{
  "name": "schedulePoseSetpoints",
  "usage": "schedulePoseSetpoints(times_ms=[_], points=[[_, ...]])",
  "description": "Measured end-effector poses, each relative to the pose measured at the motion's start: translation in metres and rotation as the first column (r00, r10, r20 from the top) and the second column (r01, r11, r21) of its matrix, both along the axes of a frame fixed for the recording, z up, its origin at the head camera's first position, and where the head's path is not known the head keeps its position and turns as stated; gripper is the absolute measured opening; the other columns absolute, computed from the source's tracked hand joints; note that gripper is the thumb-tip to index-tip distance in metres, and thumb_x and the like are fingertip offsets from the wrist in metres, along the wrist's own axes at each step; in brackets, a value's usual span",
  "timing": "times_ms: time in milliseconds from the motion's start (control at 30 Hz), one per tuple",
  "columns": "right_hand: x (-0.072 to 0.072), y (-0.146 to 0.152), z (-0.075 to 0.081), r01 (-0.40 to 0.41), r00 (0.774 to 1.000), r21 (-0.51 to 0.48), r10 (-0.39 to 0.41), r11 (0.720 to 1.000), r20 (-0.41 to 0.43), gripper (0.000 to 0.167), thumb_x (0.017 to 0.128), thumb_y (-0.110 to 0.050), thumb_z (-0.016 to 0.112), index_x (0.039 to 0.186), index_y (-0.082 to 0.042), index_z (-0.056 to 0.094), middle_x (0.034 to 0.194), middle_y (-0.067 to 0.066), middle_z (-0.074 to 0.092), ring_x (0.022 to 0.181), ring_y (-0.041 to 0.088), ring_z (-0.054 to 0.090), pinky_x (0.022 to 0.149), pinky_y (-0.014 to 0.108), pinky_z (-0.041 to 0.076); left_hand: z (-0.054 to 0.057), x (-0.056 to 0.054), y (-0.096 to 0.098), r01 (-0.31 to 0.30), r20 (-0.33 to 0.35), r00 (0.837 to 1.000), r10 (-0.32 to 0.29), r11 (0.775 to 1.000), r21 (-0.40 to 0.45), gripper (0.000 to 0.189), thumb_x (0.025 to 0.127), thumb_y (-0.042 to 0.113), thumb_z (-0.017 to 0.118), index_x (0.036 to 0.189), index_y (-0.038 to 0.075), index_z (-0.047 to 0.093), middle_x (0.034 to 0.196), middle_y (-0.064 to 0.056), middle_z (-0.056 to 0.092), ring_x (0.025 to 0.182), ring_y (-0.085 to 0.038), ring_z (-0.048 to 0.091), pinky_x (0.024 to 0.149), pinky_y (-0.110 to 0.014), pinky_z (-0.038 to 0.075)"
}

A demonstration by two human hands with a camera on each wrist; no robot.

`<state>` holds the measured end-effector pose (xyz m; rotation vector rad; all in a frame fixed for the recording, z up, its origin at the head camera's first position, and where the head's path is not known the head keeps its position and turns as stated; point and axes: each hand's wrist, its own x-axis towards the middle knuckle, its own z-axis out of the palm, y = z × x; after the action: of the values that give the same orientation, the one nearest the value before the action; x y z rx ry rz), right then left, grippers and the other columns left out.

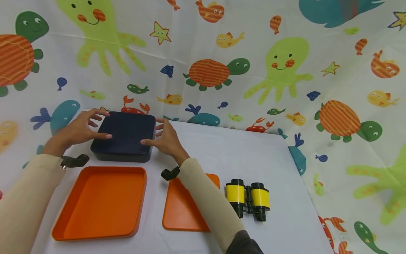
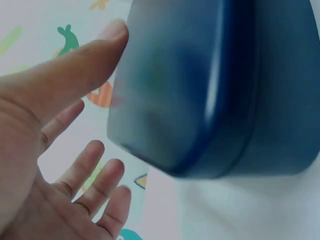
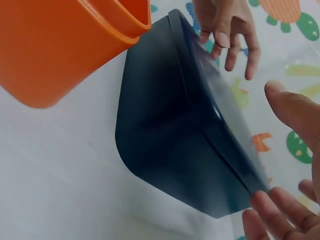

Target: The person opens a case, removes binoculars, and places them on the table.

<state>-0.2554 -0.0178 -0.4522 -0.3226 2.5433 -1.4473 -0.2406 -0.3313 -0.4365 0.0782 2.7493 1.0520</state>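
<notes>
A dark navy lidded box (image 1: pixel 125 132) with rounded corners lies on the white table, at its back left. My left hand (image 1: pixel 77 129) is at the box's left side, thumb over the lid and fingers spread. In the left wrist view the thumb tip overlaps the lid's edge, and the other fingers are apart from the box (image 2: pixel 280 90). At the other side is my right hand (image 1: pixel 168 140), its thumb above the lid. The right wrist view has its fingertips (image 3: pixel 262 201) right at the lid's rim. A thin seam between lid and base runs along the box's side.
In front of the box stands an open orange tray (image 1: pixel 98 203). A flat orange lid (image 1: pixel 182 211) lies to its right, partly under my right forearm. Yellow and black binoculars (image 1: pixel 235 193) are farther right. A sea-animal patterned cloth (image 1: pixel 209 42) hangs behind the table.
</notes>
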Motion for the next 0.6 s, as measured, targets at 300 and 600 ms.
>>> schedulePoseSetpoints(times_ms=[300, 600], points=[[0.005, -0.011, -0.016, 0.08, 0.992, -0.013, -0.079, 0.997, 0.094, 0.091, 0.08, -0.04, 0.095, 0.156, -0.024, 0.046, 0.14, 0.0, 0.063, 0.112, 0.016, 0.067, 0.093, 0.032, 0.061, -0.016, 0.013, -0.006, -0.024, 0.087, 0.996, 0.019, 0.998, 0.065, 0.107, 0.093, 0.048, 0.081, 0.167, 0.006, 0.018, 0.16, -0.04, 0.027, 0.138, -0.06, 0.036, 0.106, -0.078, 0.042], [0.009, -0.016, -0.017, 0.118, 0.992, 0.017, -0.118, 0.993, 0.039, 0.089, 0.081, -0.032, 0.095, 0.156, -0.022, 0.05, 0.136, 0.0, 0.064, 0.101, 0.011, 0.064, 0.086, 0.023, 0.059, -0.016, 0.017, 0.0, -0.082, 0.073, 0.994, 0.077, 0.995, 0.063, 0.109, 0.09, 0.053, 0.082, 0.167, 0.005, 0.022, 0.162, -0.041, 0.028, 0.139, -0.061, 0.036, 0.109, -0.078, 0.039]])
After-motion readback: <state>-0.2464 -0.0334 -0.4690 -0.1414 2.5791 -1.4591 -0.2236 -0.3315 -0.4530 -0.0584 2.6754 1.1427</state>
